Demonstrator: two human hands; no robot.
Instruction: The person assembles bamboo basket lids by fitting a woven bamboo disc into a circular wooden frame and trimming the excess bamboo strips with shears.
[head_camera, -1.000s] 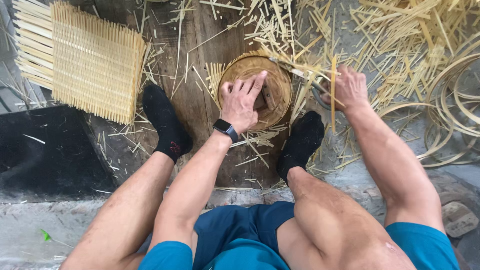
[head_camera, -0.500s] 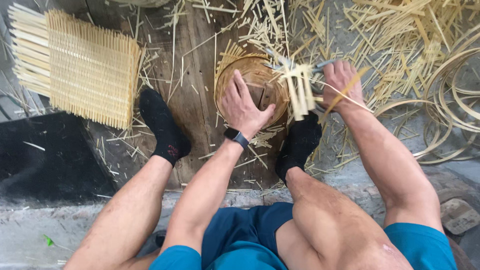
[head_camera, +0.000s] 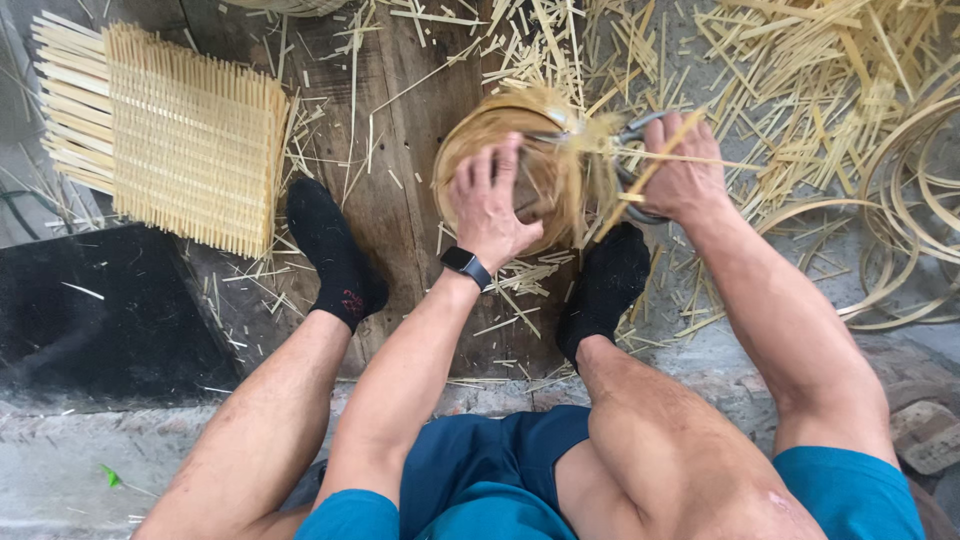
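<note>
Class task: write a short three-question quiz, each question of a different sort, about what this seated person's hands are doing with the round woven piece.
1. True or false: the left hand rests on the round woven basket.
2. What does the right hand grip? A) scissors B) a hammer C) a brush
3. Fill in: the flat woven mat lies beyond the foot in the black ____.

Key: 1 true. 2 A, the scissors. 3 sock.
</note>
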